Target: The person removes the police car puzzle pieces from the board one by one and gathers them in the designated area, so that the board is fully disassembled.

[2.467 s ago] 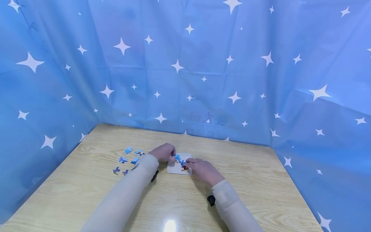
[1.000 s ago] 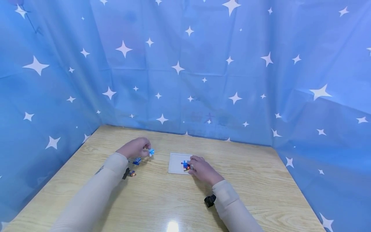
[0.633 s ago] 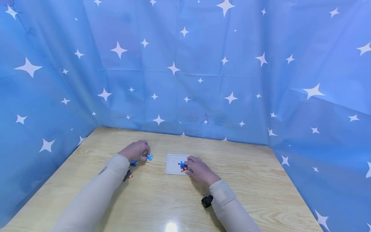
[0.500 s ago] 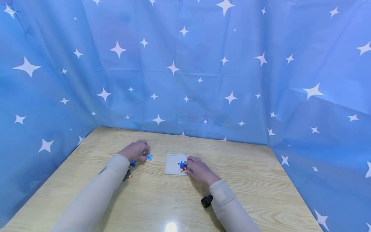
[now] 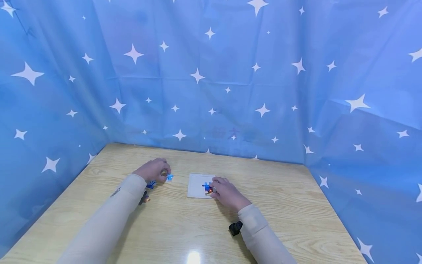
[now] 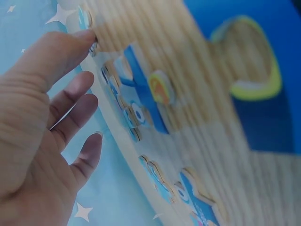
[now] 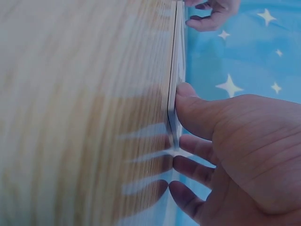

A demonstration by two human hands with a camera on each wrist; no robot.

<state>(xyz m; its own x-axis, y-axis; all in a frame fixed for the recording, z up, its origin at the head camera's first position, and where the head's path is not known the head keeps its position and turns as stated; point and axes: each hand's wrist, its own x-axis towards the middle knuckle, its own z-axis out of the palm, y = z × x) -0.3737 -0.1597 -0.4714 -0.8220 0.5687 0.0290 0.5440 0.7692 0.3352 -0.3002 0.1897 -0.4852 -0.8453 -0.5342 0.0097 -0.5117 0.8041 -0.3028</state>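
On the left of the table, my left hand (image 5: 152, 171) pinches a light-blue jigsaw piece (image 5: 169, 177) at table level between thumb and index finger. The left wrist view has the thumb over that piece, with the other fingers loosely bent; the index tip is hidden. My right hand (image 5: 229, 194) grips the right side of a white puzzle board (image 5: 195, 187), its thumb on the board and its fingers around the edge. Blue and red jigsaw pieces (image 5: 207, 186) sit in the board's lower right, partly covered by that hand.
Several loose jigsaw pieces lie under and beside the left forearm, among them a dark-blue piece (image 5: 151, 184). The left wrist view shows more, including a blue one (image 6: 200, 200). A starry blue curtain (image 5: 197, 102) stands behind the wooden table (image 5: 184, 227).
My left hand has gone from the board to the left, carrying the light-blue piece and lowering it to the table. Over the last half second both hands stay almost still; the right remains at the board.
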